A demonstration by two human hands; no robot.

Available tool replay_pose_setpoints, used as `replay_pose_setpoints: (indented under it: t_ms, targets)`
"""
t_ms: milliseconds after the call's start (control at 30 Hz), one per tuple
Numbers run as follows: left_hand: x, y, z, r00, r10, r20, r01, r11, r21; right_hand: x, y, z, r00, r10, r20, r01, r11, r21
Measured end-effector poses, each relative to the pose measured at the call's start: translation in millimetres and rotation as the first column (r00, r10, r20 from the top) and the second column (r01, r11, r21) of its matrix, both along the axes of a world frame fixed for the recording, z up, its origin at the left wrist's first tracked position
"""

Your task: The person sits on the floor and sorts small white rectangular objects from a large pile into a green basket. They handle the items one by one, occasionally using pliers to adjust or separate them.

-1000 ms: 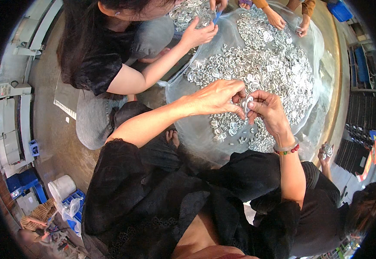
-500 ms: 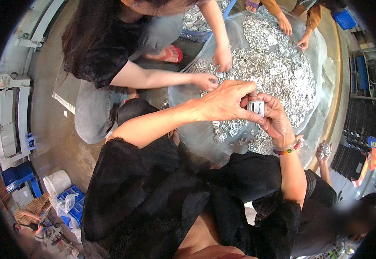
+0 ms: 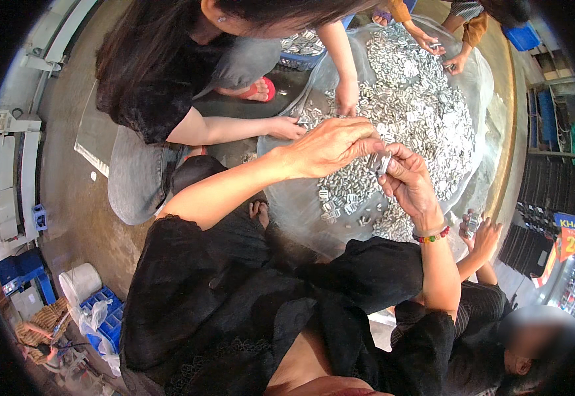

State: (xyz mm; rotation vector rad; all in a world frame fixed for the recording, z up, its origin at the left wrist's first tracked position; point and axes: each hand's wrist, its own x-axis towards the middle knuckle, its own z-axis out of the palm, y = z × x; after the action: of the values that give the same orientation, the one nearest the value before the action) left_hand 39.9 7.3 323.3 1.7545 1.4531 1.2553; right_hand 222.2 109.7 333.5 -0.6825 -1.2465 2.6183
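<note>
With the metal piece [image 3: 383, 162] taken as the dial's centre: it's held up over the pile [image 3: 426, 119], pinched between thumb and fingers of the right hand [image 3: 411, 187] at 4 o'clock. It's mostly covered by those fingers, so its shape can't really be made out. The left hand [image 3: 335, 148] is held at 10 o'clock, fingers curled, tips right by the piece; whether it's gripped there too can't be told. The pile is spread on clear sheeting [image 3: 300, 221] and partly blocked by both hands. At 11 o'clock, the fingertips of a co-worker's hand [image 3: 347, 99] are hidden, and a blue basket [image 3: 297, 63] is partly cut off by head and arm. Farther out at 4, something silvery [image 3: 472, 223] is held by another person, too small to tell.
</note>
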Motion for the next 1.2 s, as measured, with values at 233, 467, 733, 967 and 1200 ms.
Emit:
replay_pose_setpoints:
  t_ms: [233, 467, 733, 967, 1200]
  targets:
    - [11, 2, 15, 0.992, -0.020, 0.123, 0.045, 0.979, -0.201, -4, -2, -1, 0.984, -0.167, 0.055, 0.147, 0.954, 0.260]
    - [2, 0, 14, 0.974, -0.043, 0.221, 0.143, 0.877, -0.459, -5, -3, -2, 0.960, -0.051, 0.276, -0.077, 0.897, 0.434]
    - [4, 3, 12, 0.894, -0.077, 0.441, 0.298, 0.838, -0.457, -2, -1, 6, 0.952, -0.014, 0.305, -0.131, 0.884, 0.449]
    - [2, -2, -6, 0.803, -0.034, 0.595, 0.348, 0.838, -0.421, -5, -10, 20, 0.915, -0.076, 0.397, -0.206, 0.758, 0.619]
    - [0, 2, -5, 0.807, 0.034, 0.590, 0.283, 0.855, -0.436, -10, -14, 27, 0.930, -0.141, 0.339, -0.079, 0.824, 0.561]
